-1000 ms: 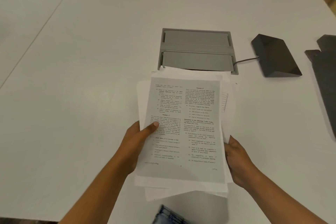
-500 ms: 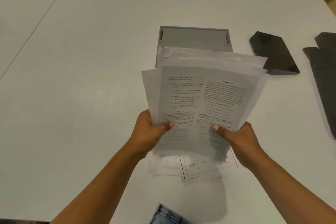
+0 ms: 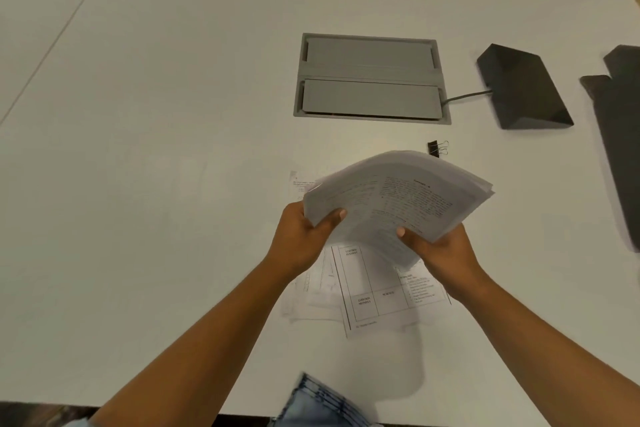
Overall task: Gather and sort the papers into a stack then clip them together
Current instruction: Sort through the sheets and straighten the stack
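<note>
Head view: a sheaf of papers is pinched at its near edge by the left hand and the right hand — thumbs on top — and held raised and fanned away over loose sheets on the white table, a binder clip lying just beyond.

The tabletop looks like a smooth, matt white laminate, and the flap box sunk into it at twelve o'clock from the papers looks like matt grey plastic or painted metal. The stack of papers is thin white printed paper that bends softly, as are the loose sheets under it, while the binder clip just beyond has a black body and shiny wire handles. At two o'clock the wedge-shaped block is dull, dark and smooth, and at six o'clock lies faded blue denim cloth.
</note>
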The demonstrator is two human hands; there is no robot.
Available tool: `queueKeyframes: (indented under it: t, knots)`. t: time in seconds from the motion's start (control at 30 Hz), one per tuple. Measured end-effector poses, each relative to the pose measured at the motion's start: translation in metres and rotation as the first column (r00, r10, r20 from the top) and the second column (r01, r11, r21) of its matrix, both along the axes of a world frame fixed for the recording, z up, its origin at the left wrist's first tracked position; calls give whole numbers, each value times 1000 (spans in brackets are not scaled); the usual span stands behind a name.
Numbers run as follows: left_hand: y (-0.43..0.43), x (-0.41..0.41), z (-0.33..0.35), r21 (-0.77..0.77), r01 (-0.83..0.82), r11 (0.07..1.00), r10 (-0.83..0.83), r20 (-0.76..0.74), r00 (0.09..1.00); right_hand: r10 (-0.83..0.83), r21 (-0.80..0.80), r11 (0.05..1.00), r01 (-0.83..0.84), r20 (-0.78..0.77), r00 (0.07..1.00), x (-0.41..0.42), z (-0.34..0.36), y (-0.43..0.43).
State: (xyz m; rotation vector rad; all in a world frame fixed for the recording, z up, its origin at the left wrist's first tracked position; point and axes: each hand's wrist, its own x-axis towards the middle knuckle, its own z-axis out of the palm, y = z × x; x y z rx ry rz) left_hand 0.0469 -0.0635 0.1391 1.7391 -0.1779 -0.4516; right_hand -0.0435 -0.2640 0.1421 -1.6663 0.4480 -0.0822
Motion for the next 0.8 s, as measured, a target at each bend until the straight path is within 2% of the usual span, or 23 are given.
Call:
queueKeyframes:
  t: [0.2,0.33,0.43,0.6,0.73,0.8]
  knots:
    - [9,0,1,-110,-51,993,52,4,999,-45,26,999,45,2,999,-9,-9,-9]
    - [8,-11,-19,70,63,996,-60,-47,997,64,-38,997,-69,-114,991,-19,-24,-4]
    - [11,-14,-25,90,46,995,-38,-85,996,52,-32,998,-57,-151,987,-20,-26,-4]
    - [29,-16,-10,-55,-67,996,54,-217,975,20,90,996,-3,-191,981,-20,-16,-2]
    - [43,-33,-1,-101,-103,990,56,-385,921,21,264,964,34,-205,979,-26,-10,5]
    - [48,-42,-1,-92,-116,989,69,-410,910,53,297,955,15,-220,974,-30,-11,9]
